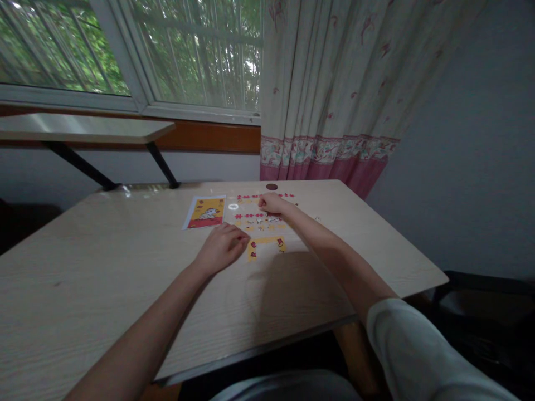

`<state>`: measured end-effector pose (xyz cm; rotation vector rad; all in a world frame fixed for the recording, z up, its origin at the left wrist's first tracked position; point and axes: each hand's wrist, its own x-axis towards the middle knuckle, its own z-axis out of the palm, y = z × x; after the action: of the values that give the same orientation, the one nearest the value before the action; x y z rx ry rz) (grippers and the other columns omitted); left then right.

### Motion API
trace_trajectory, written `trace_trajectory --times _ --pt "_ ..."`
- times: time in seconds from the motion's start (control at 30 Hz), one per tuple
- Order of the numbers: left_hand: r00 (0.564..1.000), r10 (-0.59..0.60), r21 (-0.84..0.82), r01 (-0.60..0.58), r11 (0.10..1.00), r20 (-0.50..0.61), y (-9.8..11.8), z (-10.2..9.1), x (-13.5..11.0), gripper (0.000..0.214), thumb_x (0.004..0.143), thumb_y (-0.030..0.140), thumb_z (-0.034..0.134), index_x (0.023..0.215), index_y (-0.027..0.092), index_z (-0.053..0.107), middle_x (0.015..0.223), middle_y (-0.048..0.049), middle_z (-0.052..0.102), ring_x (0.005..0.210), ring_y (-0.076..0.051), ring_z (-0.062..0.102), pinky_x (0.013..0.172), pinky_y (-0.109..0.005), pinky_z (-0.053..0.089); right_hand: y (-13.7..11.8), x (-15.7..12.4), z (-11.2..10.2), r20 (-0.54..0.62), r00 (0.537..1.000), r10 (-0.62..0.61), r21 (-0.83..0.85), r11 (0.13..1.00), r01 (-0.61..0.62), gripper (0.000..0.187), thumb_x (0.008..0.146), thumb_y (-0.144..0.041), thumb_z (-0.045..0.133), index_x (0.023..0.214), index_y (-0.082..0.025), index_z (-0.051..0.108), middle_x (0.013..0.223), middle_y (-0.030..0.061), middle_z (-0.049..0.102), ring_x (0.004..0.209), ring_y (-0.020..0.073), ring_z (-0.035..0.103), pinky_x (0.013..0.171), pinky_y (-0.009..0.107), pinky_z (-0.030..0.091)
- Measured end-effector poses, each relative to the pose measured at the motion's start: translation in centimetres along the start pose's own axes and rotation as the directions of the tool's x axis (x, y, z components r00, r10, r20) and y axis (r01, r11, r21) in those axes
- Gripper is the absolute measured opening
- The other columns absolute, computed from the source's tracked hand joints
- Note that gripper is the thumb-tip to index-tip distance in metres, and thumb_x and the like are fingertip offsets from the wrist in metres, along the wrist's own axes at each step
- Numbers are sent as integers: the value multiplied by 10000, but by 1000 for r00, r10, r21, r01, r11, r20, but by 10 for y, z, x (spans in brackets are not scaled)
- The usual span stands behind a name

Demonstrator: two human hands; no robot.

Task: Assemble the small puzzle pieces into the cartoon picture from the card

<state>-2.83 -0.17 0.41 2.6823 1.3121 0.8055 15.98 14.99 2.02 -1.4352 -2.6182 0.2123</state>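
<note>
My right hand (271, 204) reaches over the rows of loose jigsaw pieces, fingers bent and pinched together, with whatever is between them hidden. Closest to me lies a partly joined yellow jigsaw puzzle (265, 240), its top edge and parts of both sides linked. My left hand (223, 246) rests on the table at the puzzle's left, fingers curled in, thumb and index finger pointing at its upper left corner. Red pieces (249, 215) and yellow pieces (251, 228) lie in several rows beyond. A picture sheet (207, 213) with a white cartoon animal on yellow and red lies left of them.
The pale wooden table (125, 267) reaches to the wall under the window. A raised shelf (83, 128) on black legs stands at the back left. A dark round spot (271, 187) marks the far edge. A long curtain (326, 111) hangs behind.
</note>
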Motion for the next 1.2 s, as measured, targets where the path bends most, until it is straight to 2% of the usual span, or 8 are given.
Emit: trace_trajectory --times 0.1,0.23,0.4,0.5,0.63,0.83,1.07,1.2 --pt "1000 -1 -10 1 1000 -6 1 0 0 203 860 253 481 865 175 668 836 -58 676 794 -205 558 771 -363 409 -1 0 -4 36 999 15 9 1000 -15 122 710 -74 588 762 -125 685 745 76 686 680 152 594 662 252 406" --pt "999 -15 -46 14 999 -34 3 -1 1 192 856 254 492 861 179 668 837 -58 681 790 -206 562 769 -367 407 -8 -12 -9 -5 1000 2 38 999 -2 227 751 -46 523 906 -116 674 813 82 686 711 141 586 680 245 399" --pt "997 -47 -107 41 993 -54 9 -1 2 172 846 252 509 832 183 666 834 -52 686 790 -199 570 759 -357 412 -9 -55 -13 -164 976 -145 248 951 183 216 817 -135 508 937 -155 687 834 51 686 738 114 578 702 228 405" --pt "996 -68 -162 57 985 -63 17 2 3 169 840 246 512 830 187 670 826 -48 685 795 -196 572 753 -348 416 -3 -89 -12 -251 963 -101 498 839 218 157 784 -201 570 876 -146 686 804 44 680 714 112 576 677 233 425" --pt "992 -109 -270 87 959 -67 36 7 8 178 837 248 513 820 190 681 805 -43 686 790 -187 573 743 -331 416 1 -128 -4 -240 970 47 776 610 163 177 698 -287 667 801 -143 657 775 37 671 674 105 583 647 237 452" --pt "983 -182 -406 169 898 5 61 15 17 153 782 276 571 766 207 706 744 -37 685 724 -175 572 702 -312 415 -11 -151 20 -175 955 239 934 347 84 330 580 -424 749 721 -162 608 625 -2 629 532 87 553 521 216 426" --pt "953 -302 -502 259 825 -6 60 23 19 175 741 333 601 719 186 694 705 -43 656 668 -159 558 628 -283 424 -28 -152 27 -200 944 262 921 379 90 310 607 -413 739 764 -177 612 678 -6 621 546 77 527 500 208 395" --pt "916 -398 -656 325 682 40 59 25 19 190 720 344 592 699 169 662 664 -28 638 588 -127 530 555 -250 410 -31 -159 23 -232 957 176 882 454 130 366 685 -412 693 974 -195 637 704 -7 629 578 93 549 570 241 430"
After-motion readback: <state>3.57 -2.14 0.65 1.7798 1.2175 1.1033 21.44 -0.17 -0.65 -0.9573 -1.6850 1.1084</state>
